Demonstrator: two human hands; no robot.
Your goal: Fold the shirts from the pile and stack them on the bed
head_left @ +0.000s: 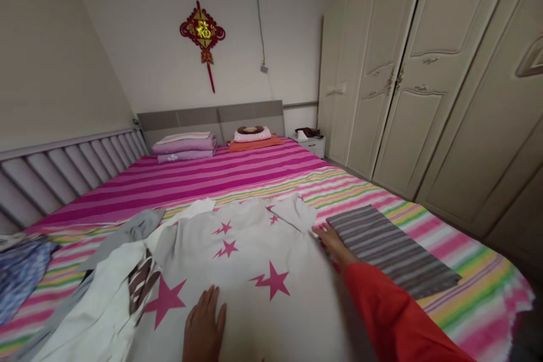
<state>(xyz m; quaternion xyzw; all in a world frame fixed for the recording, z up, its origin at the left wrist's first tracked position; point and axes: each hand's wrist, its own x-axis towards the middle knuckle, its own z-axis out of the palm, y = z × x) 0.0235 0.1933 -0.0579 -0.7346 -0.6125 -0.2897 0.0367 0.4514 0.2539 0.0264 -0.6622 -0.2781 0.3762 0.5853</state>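
A white T-shirt [246, 283] with pink stars is spread out over the bed in front of me. My left hand [203, 322] lies flat on its lower front, fingers stretched out, beside a large pink star. At the shirt's right edge, just below the sleeve [292, 209], is my right hand [333, 243], its fingers extended and apart. A grey striped folded cloth [390, 249] lies right beside that hand, partly behind my red sleeve. The shirt's lower end runs out of view.
White and grey clothes [102, 283] are heaped left of the shirt, with a blue patterned garment [21, 277] farther left. Folded purple bedding [184, 147] and a pink pillow [252, 134] sit near the headboard [250, 119]. A wardrobe [403, 79] stands along the right.
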